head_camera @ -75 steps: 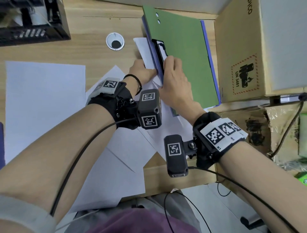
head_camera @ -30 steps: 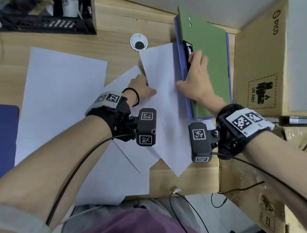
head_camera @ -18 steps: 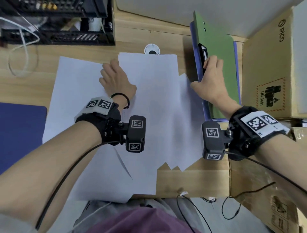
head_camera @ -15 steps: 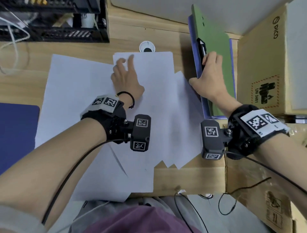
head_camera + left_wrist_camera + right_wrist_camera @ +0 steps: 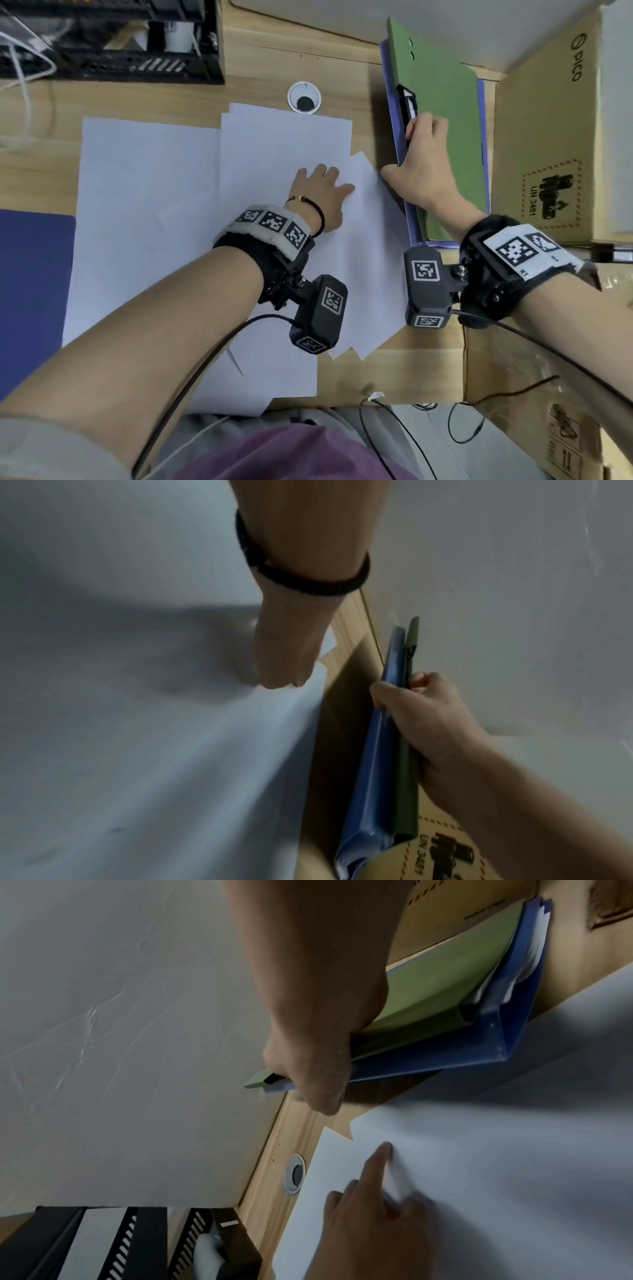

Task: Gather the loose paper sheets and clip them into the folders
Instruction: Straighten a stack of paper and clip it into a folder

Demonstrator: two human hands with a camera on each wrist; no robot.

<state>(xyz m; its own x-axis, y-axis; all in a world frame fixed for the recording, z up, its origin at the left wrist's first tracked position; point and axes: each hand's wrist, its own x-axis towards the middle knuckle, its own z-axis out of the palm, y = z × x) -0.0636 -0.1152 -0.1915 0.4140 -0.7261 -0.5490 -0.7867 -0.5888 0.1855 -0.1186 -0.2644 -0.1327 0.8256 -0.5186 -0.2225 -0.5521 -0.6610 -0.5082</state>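
Several white paper sheets [image 5: 284,147] lie overlapped on the wooden desk [image 5: 376,373]. My left hand [image 5: 325,178] presses flat on them near their right edge, fingers straight [image 5: 385,1150]. A green folder [image 5: 445,137] with a black clip [image 5: 406,99] leans on a blue folder [image 5: 394,130], both tilted up against a cardboard box. My right hand [image 5: 404,150] grips the two folders at their left edge, thumb on the blue side [image 5: 377,691] and fingers curled over the green side [image 5: 421,680]. Papers show inside the blue folder [image 5: 534,934].
A tall cardboard box [image 5: 548,137] stands at the right, and another [image 5: 531,394] below the desk edge. A black rack [image 5: 137,44] sits at the back left, a cable grommet [image 5: 304,97] behind the sheets, and a dark blue flat thing [image 5: 30,291] at the far left.
My left hand slid from the far end of the top sheet back and right, to the sheets' right edge beside the folders. My right hand kept its hold on the folders.
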